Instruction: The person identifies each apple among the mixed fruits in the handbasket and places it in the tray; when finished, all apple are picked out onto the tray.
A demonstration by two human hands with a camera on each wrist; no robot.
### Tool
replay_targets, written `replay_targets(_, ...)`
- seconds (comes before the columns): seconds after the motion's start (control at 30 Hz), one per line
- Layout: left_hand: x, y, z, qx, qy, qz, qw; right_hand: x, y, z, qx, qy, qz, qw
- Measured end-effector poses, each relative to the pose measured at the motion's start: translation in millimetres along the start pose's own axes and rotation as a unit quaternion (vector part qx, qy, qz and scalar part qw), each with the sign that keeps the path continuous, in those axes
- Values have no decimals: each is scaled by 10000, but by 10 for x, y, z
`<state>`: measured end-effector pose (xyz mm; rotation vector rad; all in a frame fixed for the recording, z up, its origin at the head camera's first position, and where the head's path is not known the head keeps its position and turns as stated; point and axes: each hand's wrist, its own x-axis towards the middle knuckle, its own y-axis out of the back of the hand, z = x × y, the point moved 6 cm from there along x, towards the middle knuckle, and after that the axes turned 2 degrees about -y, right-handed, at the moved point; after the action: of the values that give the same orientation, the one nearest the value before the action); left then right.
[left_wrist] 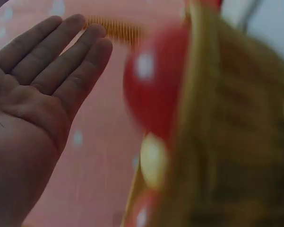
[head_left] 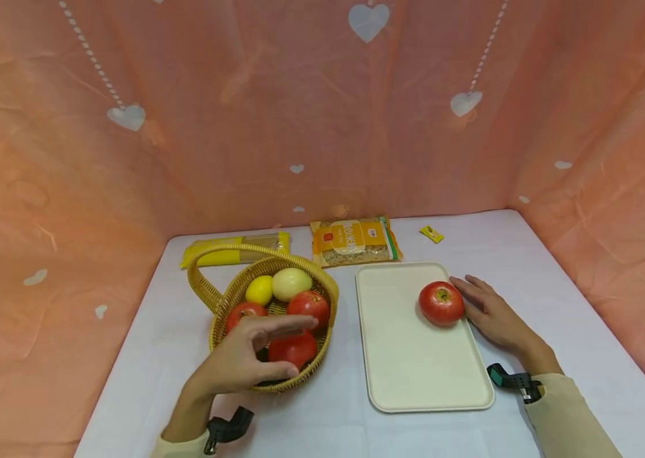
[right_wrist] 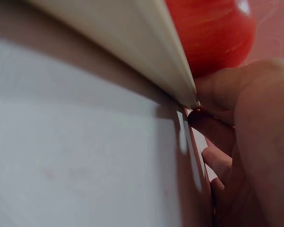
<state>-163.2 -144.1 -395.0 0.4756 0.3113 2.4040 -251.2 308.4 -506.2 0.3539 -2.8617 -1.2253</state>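
My left hand [head_left: 242, 356] hovers over the near side of a wicker basket [head_left: 210, 296], fingers straight and thumb held apart. Nothing sits between them, and the palm shows bare in the left wrist view. Below the hand in the basket lies a red apple [head_left: 292, 348], with two more red apples, a yellow lemon [head_left: 259, 291] and a pale yellow-green oval fruit [head_left: 291, 284]. My right hand [head_left: 491, 313] rests at the right rim of a cream tray [head_left: 402, 375], fingers extended. Its fingertips are right beside another red apple [head_left: 441, 304] on the tray.
Behind the basket lies a yellow pack of noodles [head_left: 225, 251], partly behind the basket's handle. An orange food bag [head_left: 355, 242] is to its right, and a small yellow packet [head_left: 431, 234] lies beyond the tray. Pink curtains [head_left: 328, 127] surround the white table [head_left: 139, 356].
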Motion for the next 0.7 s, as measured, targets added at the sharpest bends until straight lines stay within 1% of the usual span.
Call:
replay_targets(0.1, -200, 236, -93, 210, 234, 352, 9989, 2, 7, -8, -34, 7, 7, 10000)
replay_targets(0.13, -256, 310, -113, 371, 321, 493, 9976, 3, 8, -8, -40, 5, 5, 10000)
replay_targets(0.2, -350, 447, -135, 819, 502, 777, 9923, 5, 8, -8, -33, -8, 0, 10000)
replay_targets(0.23, -389, 508, -136, 1119, 594, 930, 9876, 6, 7, -5, -31, -21, -6, 10000)
replay_targets(0.33, -470, 653, -127, 2055, 898, 1338, 9653, 12, 3, 10, -14, -73, -20, 10000)
replay_targets(0.4, -483, 705, -120, 2607, 1043, 1461, 9486, 14, 1, 21, 5, -106, -25, 9999)
replay_targets(0.43, -477, 718, -123, 2843, 1100, 1464, 9411, 15, 0, 25, 13, -109, -19, 9999)
replay_targets(0.5, -449, 724, -141, 3252, 1222, 1382, 9275, 14, -1, 30, 37, -101, -6, 9999)
replay_targets(0.57, -410, 711, -170, 3608, 1403, 1220, 9139, 13, -4, 34, 54, -94, 5, 9999)
replay_targets(0.7, -345, 671, -228, 4065, 1791, 952, 8909, 15, -19, 41, 25, -110, 14, 9999)
